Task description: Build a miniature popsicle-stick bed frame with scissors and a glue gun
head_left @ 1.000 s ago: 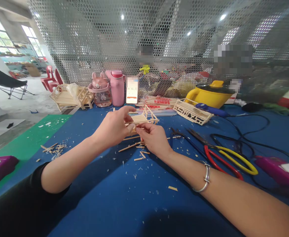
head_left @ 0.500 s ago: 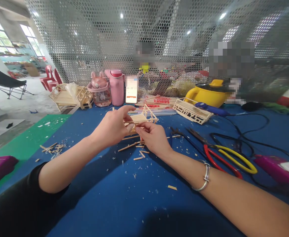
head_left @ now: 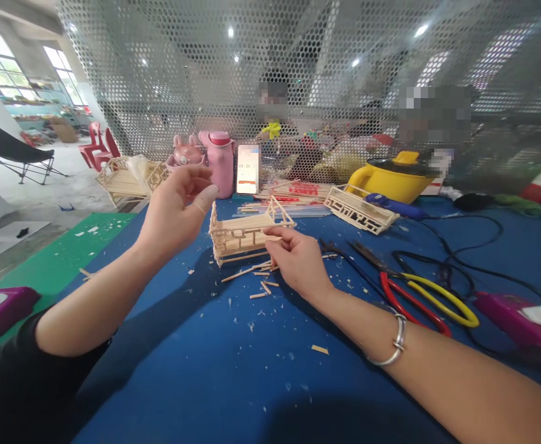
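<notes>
A small model of thin wooden sticks (head_left: 240, 234), shaped like a bench or bed frame with a slatted top and a patterned front, stands on the blue table. My left hand (head_left: 175, 206) is raised to the left of it, empty, with thumb and fingers apart. At the model's front right, my right hand (head_left: 298, 259) has its thumb and curled fingers against the frame, hiding that end. Loose stick pieces (head_left: 265, 287) lie just below the model, near my right hand.
Pliers with blue handles (head_left: 344, 256) and scissors with red and yellow handles (head_left: 418, 296) lie at right. Behind stand a pink bottle (head_left: 222, 163), a phone (head_left: 248, 169), another stick model (head_left: 360, 209) and a yellow pot (head_left: 390, 179). A mesh screen (head_left: 196, 74) closes the back.
My left hand has let go of the stick model and moved left and up, uncovering its left side. My right hand has shifted slightly right along the front. The model stays in place.
</notes>
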The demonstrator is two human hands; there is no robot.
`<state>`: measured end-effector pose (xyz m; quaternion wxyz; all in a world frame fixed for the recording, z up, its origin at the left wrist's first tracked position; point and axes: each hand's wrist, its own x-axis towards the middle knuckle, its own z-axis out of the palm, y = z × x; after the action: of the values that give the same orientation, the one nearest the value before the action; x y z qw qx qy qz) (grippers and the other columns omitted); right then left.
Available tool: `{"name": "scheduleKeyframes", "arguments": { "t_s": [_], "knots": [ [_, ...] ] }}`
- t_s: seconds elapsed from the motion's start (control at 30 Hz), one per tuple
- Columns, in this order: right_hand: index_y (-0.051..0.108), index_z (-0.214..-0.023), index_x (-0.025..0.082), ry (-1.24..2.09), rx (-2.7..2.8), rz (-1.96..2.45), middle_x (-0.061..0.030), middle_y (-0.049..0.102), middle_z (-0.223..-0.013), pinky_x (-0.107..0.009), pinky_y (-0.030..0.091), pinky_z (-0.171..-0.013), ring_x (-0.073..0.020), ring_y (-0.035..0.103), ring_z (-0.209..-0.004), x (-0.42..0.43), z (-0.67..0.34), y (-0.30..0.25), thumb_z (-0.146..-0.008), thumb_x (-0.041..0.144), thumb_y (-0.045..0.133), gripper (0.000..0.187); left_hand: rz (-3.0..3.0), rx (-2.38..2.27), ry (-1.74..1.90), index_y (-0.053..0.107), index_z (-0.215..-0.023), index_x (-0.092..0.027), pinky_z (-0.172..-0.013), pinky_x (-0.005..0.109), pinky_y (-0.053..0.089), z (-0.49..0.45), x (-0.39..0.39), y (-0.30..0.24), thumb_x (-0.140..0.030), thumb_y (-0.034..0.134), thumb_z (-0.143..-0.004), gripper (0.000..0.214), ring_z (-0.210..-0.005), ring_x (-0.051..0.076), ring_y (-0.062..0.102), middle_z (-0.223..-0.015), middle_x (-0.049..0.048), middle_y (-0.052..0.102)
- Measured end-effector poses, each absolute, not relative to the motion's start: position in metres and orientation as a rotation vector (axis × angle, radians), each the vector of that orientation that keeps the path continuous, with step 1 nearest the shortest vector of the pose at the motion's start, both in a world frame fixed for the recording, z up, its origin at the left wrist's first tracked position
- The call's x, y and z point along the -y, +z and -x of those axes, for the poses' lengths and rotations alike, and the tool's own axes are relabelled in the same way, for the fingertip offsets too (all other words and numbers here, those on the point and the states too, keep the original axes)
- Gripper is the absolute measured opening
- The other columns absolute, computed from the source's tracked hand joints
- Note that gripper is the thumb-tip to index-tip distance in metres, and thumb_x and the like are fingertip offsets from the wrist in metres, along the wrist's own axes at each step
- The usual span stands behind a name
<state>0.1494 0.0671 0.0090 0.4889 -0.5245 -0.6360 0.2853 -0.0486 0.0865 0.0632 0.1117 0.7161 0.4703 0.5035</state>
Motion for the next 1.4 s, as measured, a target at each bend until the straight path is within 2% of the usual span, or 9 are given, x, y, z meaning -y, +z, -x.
{"name": "scheduleKeyframes", "arguments": {
  "t_s": [0.13,0.23,0.33,0.43,0.53,0.67,1.2,1.4],
  "knots": [
    [0.066,-0.093,0.012,0.681,1.558,1.259,0.0047,0.048,-0.048,-0.024,0.034,-0.047,-0.0094,0.042,-0.044,-0.064,-0.157,0.011,-0.075,0.03,0.054,0.028,-2.008,-1.436,1.599,0.051,-0.105,-0.021,-0.082,0.032,0.048,0.057,-0.081,0.037,-0.036,0.049,-0.085,0.026,-0.092,0.016,0.061,-0.098,0.0042,0.065],
    [0.065,-0.095,0.013,0.892,1.523,1.167,0.0043,0.05,-0.048,-0.023,0.033,-0.043,-0.0085,0.041,-0.041,-0.069,-0.155,0.011,-0.077,0.038,0.055,0.032,-2.015,-1.42,1.559,0.049,-0.109,-0.021,-0.084,0.033,0.047,0.059,-0.073,0.023,-0.036,0.052,-0.083,0.03,-0.096,0.017,0.058,-0.106,0.0064,0.062],
    [0.064,-0.089,0.014,1.09,1.424,1.083,0.0056,0.048,-0.046,-0.021,0.029,-0.039,-0.0066,0.037,-0.038,-0.075,-0.149,0.011,-0.076,0.042,0.057,0.032,-2.024,-1.385,1.555,0.049,-0.111,-0.02,-0.084,0.036,0.048,0.056,-0.068,0.015,-0.036,0.056,-0.081,0.035,-0.098,0.019,0.057,-0.11,0.0078,0.06],
    [0.062,-0.086,0.014,1.216,1.322,1.05,0.0062,0.048,-0.045,-0.019,0.026,-0.037,-0.0058,0.036,-0.038,-0.077,-0.145,0.011,-0.07,0.039,0.062,0.03,-2.011,-1.38,1.56,0.05,-0.111,-0.02,-0.084,0.037,0.048,0.051,-0.068,0.01,-0.035,0.056,-0.081,0.035,-0.099,0.02,0.056,-0.11,0.0079,0.06],
    [0.061,-0.092,0.013,1.284,1.299,1.076,0.0067,0.049,-0.045,-0.019,0.024,-0.036,-0.0056,0.035,-0.037,-0.079,-0.145,0.011,-0.066,0.029,0.063,0.031,-1.995,-1.374,1.543,0.05,-0.112,-0.02,-0.083,0.037,0.048,0.048,-0.068,0.007,-0.035,0.055,-0.081,0.034,-0.099,0.02,0.056,-0.108,0.008,0.06],
    [0.061,-0.094,0.013,1.261,1.368,1.1,0.0072,0.049,-0.044,-0.02,0.026,-0.038,-0.0058,0.035,-0.037,-0.082,-0.147,0.006,-0.065,0.023,0.059,0.03,-2.006,-1.377,1.544,0.051,-0.113,-0.019,-0.085,0.038,0.047,0.048,-0.069,0.002,-0.035,0.056,-0.081,0.036,-0.099,0.02,0.056,-0.106,0.0079,0.06],
    [0.062,-0.091,0.014,1.067,1.528,1.12,0.0055,0.051,-0.047,-0.02,0.033,-0.042,-0.0074,0.043,-0.042,-0.089,-0.143,-0.004,-0.075,0.032,0.059,0.024,-2.072,-1.442,1.603,0.05,-0.116,-0.018,-0.087,0.038,0.047,0.047,-0.07,-0.001,-0.035,0.056,-0.081,0.04,-0.101,0.02,0.054,-0.109,0.0083,0.058],
    [0.063,-0.089,0.014,1.023,1.578,1.146,0.0045,0.051,-0.048,-0.02,0.034,-0.043,-0.0073,0.043,-0.043,-0.088,-0.143,0.0,-0.076,0.03,0.058,0.021,-2.072,-1.472,1.582,0.05,-0.117,-0.02,-0.08,0.036,0.051,0.046,-0.068,-0.001,-0.037,0.056,-0.08,0.041,-0.1,0.021,0.055,-0.111,0.0088,0.058]
  ]
}}
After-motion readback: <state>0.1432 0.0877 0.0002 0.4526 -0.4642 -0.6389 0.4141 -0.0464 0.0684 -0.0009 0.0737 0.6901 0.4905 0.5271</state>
